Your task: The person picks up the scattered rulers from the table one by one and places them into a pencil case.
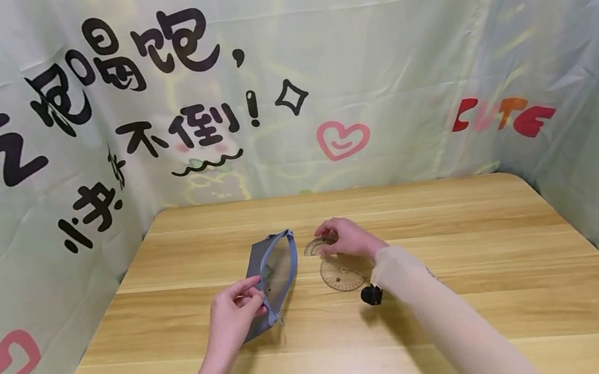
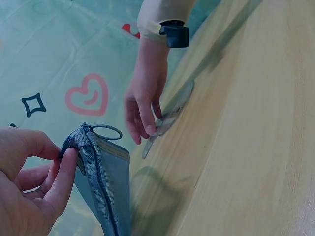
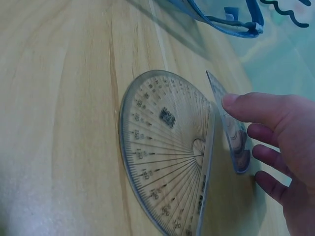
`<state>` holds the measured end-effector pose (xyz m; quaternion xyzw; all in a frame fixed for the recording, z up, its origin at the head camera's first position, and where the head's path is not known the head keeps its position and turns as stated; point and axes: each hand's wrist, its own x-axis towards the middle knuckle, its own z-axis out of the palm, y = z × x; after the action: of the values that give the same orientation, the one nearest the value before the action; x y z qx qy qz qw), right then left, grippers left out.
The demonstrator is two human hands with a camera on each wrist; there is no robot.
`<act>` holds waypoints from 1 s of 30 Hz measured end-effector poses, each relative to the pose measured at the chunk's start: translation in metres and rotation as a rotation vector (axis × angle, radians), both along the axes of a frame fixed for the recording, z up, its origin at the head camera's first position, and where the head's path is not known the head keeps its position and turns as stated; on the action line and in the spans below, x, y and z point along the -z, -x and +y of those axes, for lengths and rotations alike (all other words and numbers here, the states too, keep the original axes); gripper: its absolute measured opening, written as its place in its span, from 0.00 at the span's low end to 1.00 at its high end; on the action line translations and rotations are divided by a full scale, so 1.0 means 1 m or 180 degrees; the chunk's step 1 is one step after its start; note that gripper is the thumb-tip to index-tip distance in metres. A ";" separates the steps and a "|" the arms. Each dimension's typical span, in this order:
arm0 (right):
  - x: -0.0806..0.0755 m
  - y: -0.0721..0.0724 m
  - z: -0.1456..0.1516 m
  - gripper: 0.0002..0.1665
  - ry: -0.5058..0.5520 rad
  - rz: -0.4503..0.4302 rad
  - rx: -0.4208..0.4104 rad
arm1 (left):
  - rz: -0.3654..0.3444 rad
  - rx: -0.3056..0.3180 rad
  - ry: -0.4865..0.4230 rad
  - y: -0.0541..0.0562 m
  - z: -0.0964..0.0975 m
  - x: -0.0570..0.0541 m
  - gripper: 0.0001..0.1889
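Note:
My left hand (image 1: pixel 236 315) pinches the rim of a blue-grey zip pouch (image 2: pixel 115 169) between thumb and fingers. The pouch stands on its side with its zipped mouth gaping toward the right, and some dark shapes show faintly inside. Beyond it, my right hand (image 1: pixel 347 238) holds a small clear protractor (image 3: pixel 231 130) between thumb and fingers, tilted up from the table. A larger clear half-round protractor (image 3: pixel 162 142) lies flat on the wood just on the near side of that hand, its degree marks showing.
Under everything is a wooden table (image 1: pixel 331 368). Printed cloth (image 1: pixel 374 67) hangs around its back and sides. A black wrist camera (image 1: pixel 372 295) sits below the right cuff, low over the wood.

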<state>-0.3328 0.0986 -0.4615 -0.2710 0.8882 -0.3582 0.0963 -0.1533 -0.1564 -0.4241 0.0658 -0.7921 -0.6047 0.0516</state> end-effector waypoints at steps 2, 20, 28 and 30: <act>0.001 0.001 0.001 0.27 -0.0003 0.0000 -0.0001 | -0.0004 0.0002 -0.0003 0.000 0.000 0.000 0.17; 0.005 -0.001 0.004 0.28 0.0005 -0.0109 0.0136 | -0.0015 -0.0009 0.0017 -0.002 0.002 -0.002 0.17; 0.007 -0.001 0.005 0.27 -0.0020 -0.0093 0.0169 | -0.0027 -0.0005 0.0012 -0.004 0.003 -0.002 0.17; 0.007 0.000 0.005 0.27 0.0001 -0.0086 0.0156 | -0.0032 -0.0010 0.0012 -0.003 0.003 -0.002 0.17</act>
<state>-0.3324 0.1031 -0.4684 -0.2443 0.8932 -0.3642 0.0995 -0.1504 -0.1535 -0.4221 0.0701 -0.7934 -0.6027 0.0488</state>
